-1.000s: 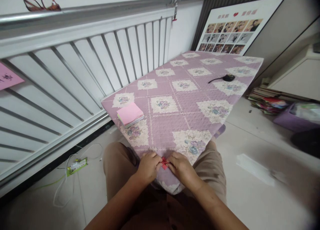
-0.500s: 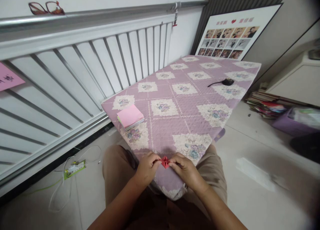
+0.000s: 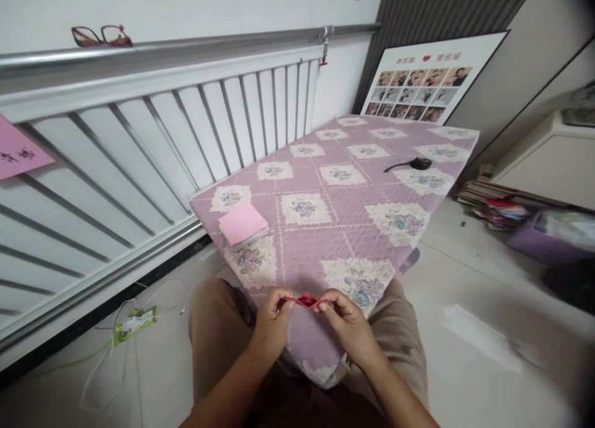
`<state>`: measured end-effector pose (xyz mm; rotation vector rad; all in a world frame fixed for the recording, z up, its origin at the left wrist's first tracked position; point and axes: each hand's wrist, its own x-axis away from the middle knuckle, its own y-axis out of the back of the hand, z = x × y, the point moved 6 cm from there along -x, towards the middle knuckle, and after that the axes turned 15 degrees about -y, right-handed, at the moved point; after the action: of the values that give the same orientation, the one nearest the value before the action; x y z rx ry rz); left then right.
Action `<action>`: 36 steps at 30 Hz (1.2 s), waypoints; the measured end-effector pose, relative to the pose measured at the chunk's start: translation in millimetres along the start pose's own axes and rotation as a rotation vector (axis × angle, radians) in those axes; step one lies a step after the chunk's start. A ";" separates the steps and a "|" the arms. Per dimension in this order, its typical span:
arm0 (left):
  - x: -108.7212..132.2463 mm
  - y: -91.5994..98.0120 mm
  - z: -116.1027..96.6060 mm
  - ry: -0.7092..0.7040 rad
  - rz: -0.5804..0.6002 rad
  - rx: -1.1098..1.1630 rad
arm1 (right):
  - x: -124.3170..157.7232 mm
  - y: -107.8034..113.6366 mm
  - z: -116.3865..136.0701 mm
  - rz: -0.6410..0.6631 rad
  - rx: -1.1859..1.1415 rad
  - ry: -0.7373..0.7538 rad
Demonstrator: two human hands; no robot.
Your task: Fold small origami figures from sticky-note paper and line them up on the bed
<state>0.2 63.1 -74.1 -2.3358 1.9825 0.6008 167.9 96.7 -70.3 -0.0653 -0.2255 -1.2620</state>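
Between my hands is a small piece of folded red paper (image 3: 307,301), stretched sideways with a narrow opening in its middle. My left hand (image 3: 275,319) pinches its left end between thumb and fingers. The right end is pinched the same way by my right hand (image 3: 346,319). Both hands are over the near corner of a table with a purple floral cloth (image 3: 307,254). To the left, beyond my left hand, lies a stack of pink square paper (image 3: 244,223) with other colours at its edges.
A small black object with a thin tail (image 3: 421,163) lies on the table's far right. Along the left runs a white radiator (image 3: 186,127) below a metal pipe holding glasses (image 3: 102,37). A power strip (image 3: 134,325) with cables is on the floor. A photo board (image 3: 432,80) leans behind.
The red paper has gone from a diamond shape with folds showing to a flatter, wider, opened form. My hands have shifted slightly apart. The camera view has tilted a little upward.
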 end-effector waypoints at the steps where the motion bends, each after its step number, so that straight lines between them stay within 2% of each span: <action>1: 0.7 -0.5 -0.5 -0.012 -0.005 0.000 | 1.0 -0.9 2.1 -0.007 0.005 0.009; 7: 0.9 -2.8 1.2 -0.010 -0.021 -0.028 | 1.1 0.3 7.7 -0.036 0.128 0.052; 13: -1.2 -8.3 12.6 -0.087 0.161 -0.239 | -7.5 7.1 -3.3 -0.005 0.405 0.095; 17: 0.9 -15.0 21.1 -0.132 0.305 -0.393 | -10.6 11.3 -15.7 -0.033 0.485 0.130; 20: 3.0 -16.4 24.4 -0.142 0.340 -0.436 | -11.5 17.8 -24.3 -0.098 0.510 0.145; 25: 5.4 -11.2 24.3 -0.148 0.328 -0.424 | -11.7 30.5 -32.9 -0.184 0.500 0.111; 36: 7.7 -15.8 17.4 -0.230 0.393 -0.502 | -13.8 39.8 -30.7 -0.220 0.440 0.043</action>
<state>11.4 63.3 -96.1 -1.9494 2.4015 1.4671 205.8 116.4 -100.1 0.3734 -0.4781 -1.4046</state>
